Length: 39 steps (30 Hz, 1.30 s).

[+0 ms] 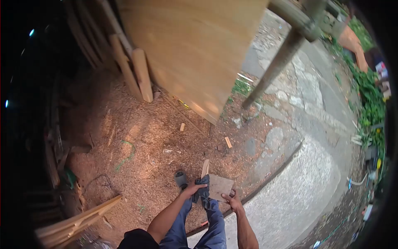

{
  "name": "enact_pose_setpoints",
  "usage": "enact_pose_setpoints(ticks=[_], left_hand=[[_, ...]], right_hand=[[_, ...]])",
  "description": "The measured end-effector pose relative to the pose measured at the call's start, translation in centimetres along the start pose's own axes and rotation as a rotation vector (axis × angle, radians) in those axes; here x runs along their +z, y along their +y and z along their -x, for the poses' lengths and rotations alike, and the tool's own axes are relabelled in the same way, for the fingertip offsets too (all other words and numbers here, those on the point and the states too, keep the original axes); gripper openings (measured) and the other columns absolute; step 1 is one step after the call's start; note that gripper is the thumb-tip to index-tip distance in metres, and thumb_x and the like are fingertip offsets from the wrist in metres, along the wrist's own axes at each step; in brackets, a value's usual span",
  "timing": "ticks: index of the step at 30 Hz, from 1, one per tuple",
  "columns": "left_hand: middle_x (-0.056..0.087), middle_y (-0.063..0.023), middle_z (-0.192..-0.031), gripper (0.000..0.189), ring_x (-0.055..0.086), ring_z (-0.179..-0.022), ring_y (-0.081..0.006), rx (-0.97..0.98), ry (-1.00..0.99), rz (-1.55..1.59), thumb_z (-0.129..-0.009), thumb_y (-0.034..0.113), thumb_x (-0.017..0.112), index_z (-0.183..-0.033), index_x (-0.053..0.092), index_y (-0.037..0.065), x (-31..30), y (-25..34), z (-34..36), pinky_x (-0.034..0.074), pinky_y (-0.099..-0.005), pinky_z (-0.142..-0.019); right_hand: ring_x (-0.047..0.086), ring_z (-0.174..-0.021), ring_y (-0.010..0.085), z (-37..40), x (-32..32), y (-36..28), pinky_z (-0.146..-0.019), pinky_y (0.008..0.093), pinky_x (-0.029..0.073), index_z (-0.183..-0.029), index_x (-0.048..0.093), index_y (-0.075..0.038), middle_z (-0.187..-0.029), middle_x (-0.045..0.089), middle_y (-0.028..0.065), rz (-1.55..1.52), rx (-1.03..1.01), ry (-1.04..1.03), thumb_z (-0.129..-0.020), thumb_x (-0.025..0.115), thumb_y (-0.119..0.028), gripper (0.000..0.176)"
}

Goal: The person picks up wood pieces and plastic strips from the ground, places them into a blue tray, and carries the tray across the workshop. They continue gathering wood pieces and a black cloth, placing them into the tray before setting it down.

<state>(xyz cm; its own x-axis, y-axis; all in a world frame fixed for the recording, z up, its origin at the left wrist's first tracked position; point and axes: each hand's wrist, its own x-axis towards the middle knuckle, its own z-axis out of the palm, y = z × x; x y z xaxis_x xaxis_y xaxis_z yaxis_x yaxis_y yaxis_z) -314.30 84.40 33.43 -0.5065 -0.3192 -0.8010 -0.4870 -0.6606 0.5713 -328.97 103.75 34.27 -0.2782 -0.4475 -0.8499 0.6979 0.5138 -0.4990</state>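
Where the board sits (head view, clock centred on it): the flat, squarish, grey-brown board (220, 189) is between the hands, above the legs in blue trousers (214, 224).
Right grip: the right hand (234, 201), at 4 o'clock, is closed on the board's corner, thumb on the upper face; finger placement underneath cannot be told.
Left grip: the left hand (194, 189), at 9 o'clock, is closed over a crumpled, black, cloth-like bundle (202, 187) against the board's left edge; clamping force cannot be told.
Slip hazard: a corner hold may let the board pivot or drop, should the left side lose support.
Strip hazard: the narrow, pale wooden strip (205, 167) projects at 11 o'clock beyond the bundle; loose cloth could let it slide or twist.
Splinter hazard: bare fingers near raw wood edges could be pricked if either piece shifts.
Foot hazard: the dark grey shoe (180, 179), at 10 o'clock, stands on brown, chip-covered ground (149, 153); loose chips could cause a slip, and a dropped piece could strike the foot.
Board appearance: matt, plain-faced, with straight visible edges; thin-looking; fine surface marks are too small to read.
Strip appearance: lighter than the board, elongated, lower end hidden by the bundle.
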Motion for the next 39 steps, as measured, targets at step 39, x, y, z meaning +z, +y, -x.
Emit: enact_pose_setpoints(ticks=[39], left_hand=[[0.061,-0.0056,-0.078,0.022,0.06,-0.065,-0.0168,0.683,0.985,1.465,-0.081,0.02,0.061,-0.095,0.057,0.003,-69.1,-3.1,50.2,0.049,-0.0295,-0.06]], right_hand=[[0.052,-0.093,0.0184,8.3,103.9,8.7,-0.077,0.0308,0.041,-0.117,0.046,-0.004,-0.104,0.056,0.0089,1.327,0.048,-1.237,-0.071,0.071,-0.029,0.058]])
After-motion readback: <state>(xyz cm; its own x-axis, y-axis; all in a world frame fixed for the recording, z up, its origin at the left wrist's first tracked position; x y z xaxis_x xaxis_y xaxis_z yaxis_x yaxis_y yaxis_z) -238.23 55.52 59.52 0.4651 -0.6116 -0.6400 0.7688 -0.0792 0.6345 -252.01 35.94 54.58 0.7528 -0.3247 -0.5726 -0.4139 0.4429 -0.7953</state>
